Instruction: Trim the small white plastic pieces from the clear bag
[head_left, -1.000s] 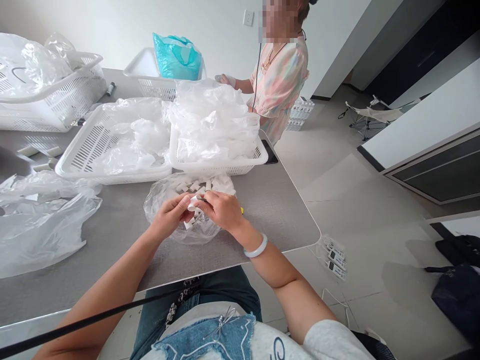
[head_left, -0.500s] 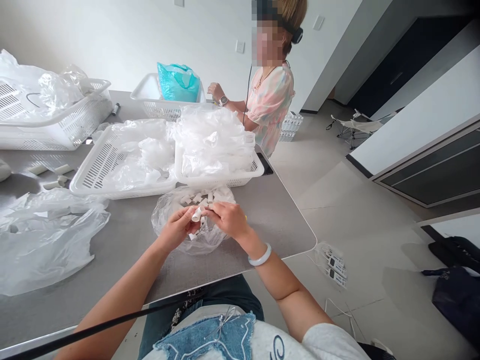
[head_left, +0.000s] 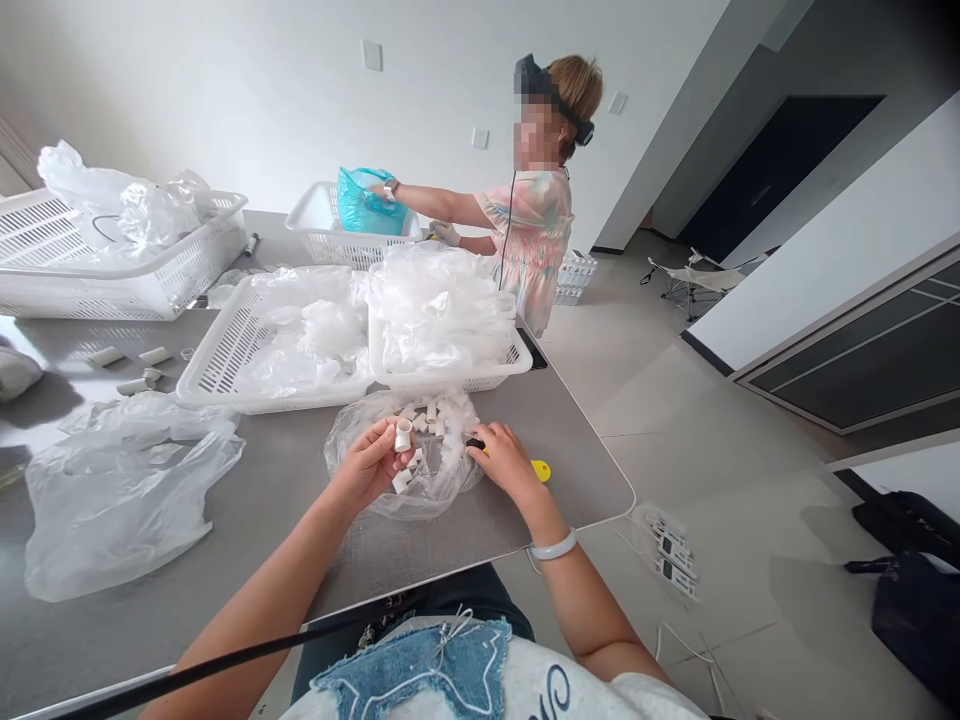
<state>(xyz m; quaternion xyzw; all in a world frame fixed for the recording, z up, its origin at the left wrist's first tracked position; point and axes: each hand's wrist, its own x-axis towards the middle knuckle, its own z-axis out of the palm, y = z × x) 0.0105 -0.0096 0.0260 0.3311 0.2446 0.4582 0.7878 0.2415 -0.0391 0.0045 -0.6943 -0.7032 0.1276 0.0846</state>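
My left hand pinches a white plastic pipe fitting, a short tee-like piece, with one round opening facing up. It is held over a clear plastic bag that lies spread on the table with several similar white fittings in it. At the bag's right edge, my right hand has its fingers curled over a utility knife. Its yellow handle end sticks out behind the hand and its black front shows at the fingertips. The middle of the knife is hidden under the hand.
White baskets full of clear bags stand behind. A basket with a blue bag is at the back, where another person works. At left lie loose pipe pieces and a plastic bag. The table edge runs right.
My right hand has left the fitting, moved right and closed over the utility knife. The fitting stays in my left hand, now turned more upright. The other person's arm has reached into the blue bag.
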